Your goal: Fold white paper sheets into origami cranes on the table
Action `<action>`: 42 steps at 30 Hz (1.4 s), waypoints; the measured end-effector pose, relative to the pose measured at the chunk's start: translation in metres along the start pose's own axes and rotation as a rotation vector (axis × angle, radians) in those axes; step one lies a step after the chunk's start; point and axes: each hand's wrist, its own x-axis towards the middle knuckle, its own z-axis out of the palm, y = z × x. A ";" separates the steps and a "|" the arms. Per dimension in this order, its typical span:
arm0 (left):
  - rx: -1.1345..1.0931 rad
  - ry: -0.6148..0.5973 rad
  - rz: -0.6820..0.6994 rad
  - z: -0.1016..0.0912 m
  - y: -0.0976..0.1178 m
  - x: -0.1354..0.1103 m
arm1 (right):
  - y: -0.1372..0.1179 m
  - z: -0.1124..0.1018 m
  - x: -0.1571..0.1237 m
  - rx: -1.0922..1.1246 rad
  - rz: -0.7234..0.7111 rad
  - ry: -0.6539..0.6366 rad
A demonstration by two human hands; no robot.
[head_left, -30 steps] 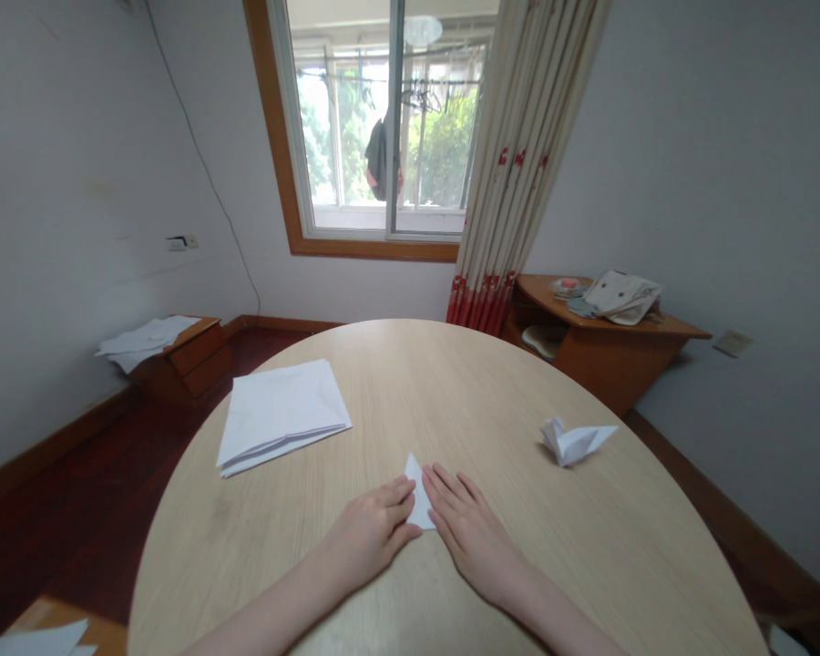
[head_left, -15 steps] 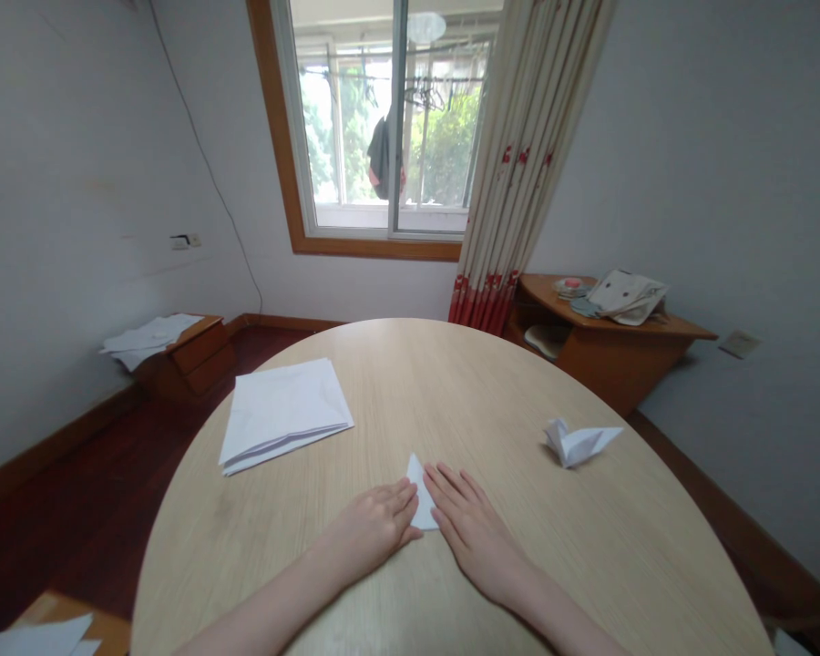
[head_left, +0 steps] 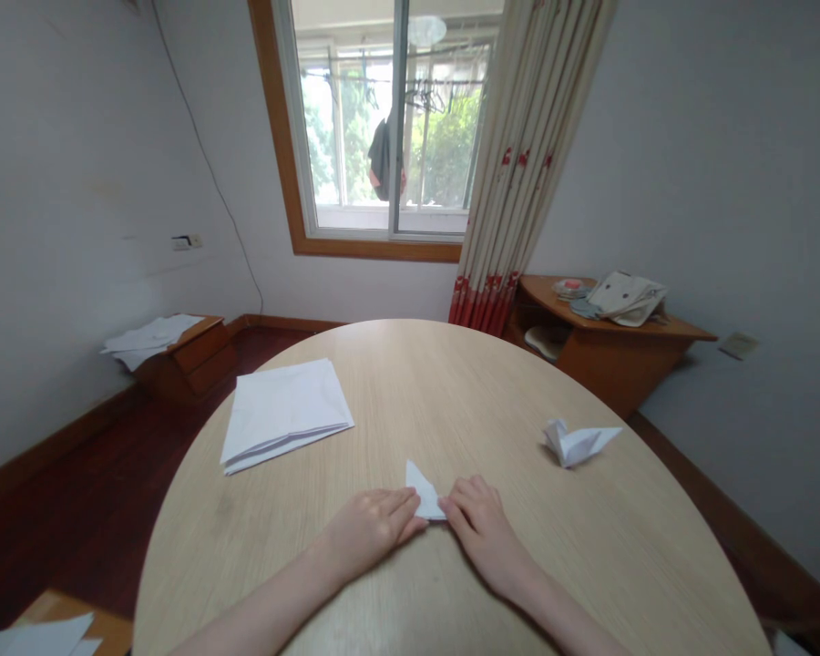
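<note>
A small folded white paper (head_left: 422,489) lies on the round wooden table (head_left: 451,392) just in front of me, its pointed tip showing beyond my fingers. My left hand (head_left: 369,526) rests flat on the paper's left side with fingers stretched out together. My right hand (head_left: 482,528) has its fingers curled, pinching the paper's right edge near the tabletop. Most of the paper is hidden under both hands.
A stack of white sheets (head_left: 281,412) lies at the table's left. A finished folded paper figure (head_left: 577,442) sits at the right. Beyond the table are a low drawer unit with papers (head_left: 170,351), a corner desk (head_left: 608,337), a curtain (head_left: 519,182) and a window (head_left: 383,118).
My right hand's fingers, flat on the paper before, have curled and pulled back to pinch its right edge. More of the paper's tip shows. My left hand has barely moved.
</note>
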 end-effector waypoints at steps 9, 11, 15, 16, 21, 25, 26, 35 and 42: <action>-0.161 -0.024 -0.077 -0.005 -0.005 -0.002 | -0.003 -0.003 0.003 0.340 0.006 0.033; -0.260 -0.055 -0.139 -0.008 -0.005 -0.002 | -0.003 -0.003 0.003 0.389 0.019 0.058; -0.449 -0.119 -0.327 -0.011 -0.002 -0.003 | -0.003 -0.002 0.002 0.403 0.016 0.093; -0.484 -0.123 -0.382 -0.011 -0.001 -0.003 | -0.003 -0.002 0.001 0.396 0.009 0.103; -0.730 -0.085 -0.666 -0.010 0.002 0.000 | -0.009 -0.001 -0.002 0.348 -0.045 0.139; -1.007 -0.121 -0.869 -0.009 0.005 0.007 | -0.010 -0.001 -0.003 0.294 -0.103 0.154; -1.064 -0.104 -0.911 -0.008 0.006 0.008 | -0.010 0.000 -0.003 0.279 -0.118 0.157; -1.187 -0.145 -0.952 -0.013 0.012 0.009 | -0.005 0.005 -0.003 0.194 -0.187 0.176; -1.110 -0.060 -0.948 -0.013 0.015 0.010 | -0.006 0.002 -0.004 0.103 -0.207 0.164</action>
